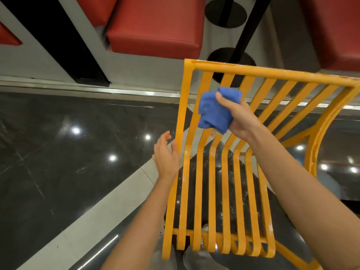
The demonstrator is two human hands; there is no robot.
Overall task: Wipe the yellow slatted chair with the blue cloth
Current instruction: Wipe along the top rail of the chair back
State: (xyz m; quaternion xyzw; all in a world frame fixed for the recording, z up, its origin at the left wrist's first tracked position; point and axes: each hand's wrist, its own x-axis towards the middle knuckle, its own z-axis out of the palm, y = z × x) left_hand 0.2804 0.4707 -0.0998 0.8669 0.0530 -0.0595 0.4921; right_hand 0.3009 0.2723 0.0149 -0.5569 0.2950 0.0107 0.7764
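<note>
Right hand clenched round the bunched cloth, pressed against the upper slats of the chair; left hand with fingers straight and relaxed, just beside the left rail, contact with it hard to tell. Likely to tip or slide under a firm push with no steadying grip on the frame. Also apt to snag a loose cloth corner between slats, or to skip the slat edges with the cloth so wadded.

cloth: in right hand, against chair back slats
left hand: beside chair's left edge
cushioned seats: behind chair
</note>
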